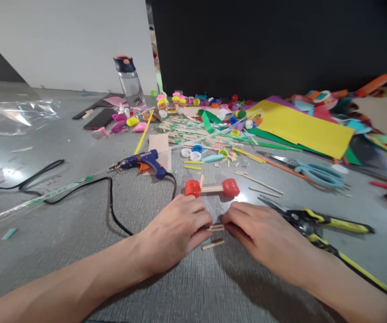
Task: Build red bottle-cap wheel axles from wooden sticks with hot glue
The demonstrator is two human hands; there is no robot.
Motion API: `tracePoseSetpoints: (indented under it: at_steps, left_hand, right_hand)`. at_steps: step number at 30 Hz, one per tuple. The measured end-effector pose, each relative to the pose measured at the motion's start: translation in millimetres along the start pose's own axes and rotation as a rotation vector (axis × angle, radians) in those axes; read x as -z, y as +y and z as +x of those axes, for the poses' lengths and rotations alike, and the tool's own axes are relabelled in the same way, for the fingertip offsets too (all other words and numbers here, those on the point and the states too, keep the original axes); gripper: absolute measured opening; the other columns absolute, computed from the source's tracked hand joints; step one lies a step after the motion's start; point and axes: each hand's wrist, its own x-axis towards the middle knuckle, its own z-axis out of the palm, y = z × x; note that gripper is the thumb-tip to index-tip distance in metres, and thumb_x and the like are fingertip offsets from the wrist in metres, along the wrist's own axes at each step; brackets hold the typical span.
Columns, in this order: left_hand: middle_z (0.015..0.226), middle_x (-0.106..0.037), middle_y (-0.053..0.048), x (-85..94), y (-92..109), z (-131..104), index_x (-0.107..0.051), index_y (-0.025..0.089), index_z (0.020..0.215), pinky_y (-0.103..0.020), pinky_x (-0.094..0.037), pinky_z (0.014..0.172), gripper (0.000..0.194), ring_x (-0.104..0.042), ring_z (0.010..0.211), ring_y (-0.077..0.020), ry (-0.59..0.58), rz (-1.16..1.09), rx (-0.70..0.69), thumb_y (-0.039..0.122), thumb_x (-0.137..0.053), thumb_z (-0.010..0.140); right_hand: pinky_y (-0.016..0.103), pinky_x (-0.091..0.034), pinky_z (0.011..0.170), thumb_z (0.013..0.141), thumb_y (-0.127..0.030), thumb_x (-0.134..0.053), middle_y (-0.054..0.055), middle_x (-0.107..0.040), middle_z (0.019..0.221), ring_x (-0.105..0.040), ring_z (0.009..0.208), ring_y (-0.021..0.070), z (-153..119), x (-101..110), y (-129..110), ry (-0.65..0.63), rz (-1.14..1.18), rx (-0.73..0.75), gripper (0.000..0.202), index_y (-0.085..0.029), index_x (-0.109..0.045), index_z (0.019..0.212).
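Observation:
Between my two hands, low over the table, are short wooden sticks (217, 228) lying side by side. My left hand (180, 224) is closed, its fingertips pinching their left end. From the other side my right hand (264, 233) pinches the right end. Just in front of me lies one loose short stick (213, 245). Beyond my fingers sits a wooden-stick piece (213, 189) with a red bottle cap (192, 188) at its left end and another red cap (230, 187) at its right. My fingers partly hide the ends of the sticks.
A blue glue gun (146, 161) with a black cord rests at the left on a piece of cardboard (161, 146). Yellow-handled pruning shears (308, 224) and blue-handled scissors (314, 172) lie right. Behind are bottle caps, skewers, yellow sheet (301, 128) and a water bottle (131, 83).

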Motion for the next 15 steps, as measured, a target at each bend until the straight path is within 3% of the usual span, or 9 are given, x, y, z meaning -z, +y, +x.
tracePoseSetpoints:
  at_steps: [3, 6, 10, 15]
  left_hand:
    - [0.091, -0.067, -0.004, 5.0, 0, -2, -0.066, 0.015, 0.089, -0.038, -0.045, 0.083, 0.016, -0.061, 0.09, -0.0222, 0.049, 0.015, 0.033, 0.024, -0.06, 0.1]
    - [0.082, -0.066, -0.001, 12.4, 4, -6, -0.064, 0.017, 0.093, -0.035, -0.047, 0.075, 0.02, -0.062, 0.077, -0.02, 0.053, 0.004, 0.115, 0.036, -0.07, 0.094]
    - [0.084, -0.067, 0.0, 13.9, 12, -9, -0.061, 0.017, 0.094, -0.033, -0.048, 0.069, 0.039, -0.064, 0.074, -0.0208, -0.064, 0.032, 0.161, 0.035, -0.089, 0.075]
    - [0.087, -0.066, -0.002, 4.9, 14, -5, -0.062, 0.016, 0.088, -0.035, -0.052, 0.074, 0.011, -0.065, 0.08, -0.0207, -0.114, 0.008, 0.189, 0.02, -0.071, 0.092]
  right_hand:
    - [0.039, -0.046, 0.077, 0.105, -0.019, -0.051, 0.004, -0.061, 0.096, -0.06, 0.087, 0.0223, -3, 0, 0, 0.039, 0.017, 0.043, 0.014, -0.018, -0.063, 0.098]
    - [0.04, -0.047, 0.077, 0.1, -0.031, -0.065, 0.004, -0.06, 0.1, -0.06, 0.091, 0.024, -7, 1, -3, 0.016, 0.031, 0.065, 0.012, -0.02, -0.062, 0.101]
    - [0.039, -0.046, 0.073, 0.096, -0.02, -0.07, 0.003, -0.059, 0.1, -0.061, 0.087, 0.0234, -7, -2, -7, -0.026, 0.005, 0.075, 0.011, -0.019, -0.062, 0.102]
    - [0.04, -0.047, 0.074, 0.1, -0.013, -0.059, 0.003, -0.06, 0.097, -0.062, 0.085, 0.0224, -5, -6, -8, 0.021, 0.024, 0.106, 0.006, -0.018, -0.062, 0.097]
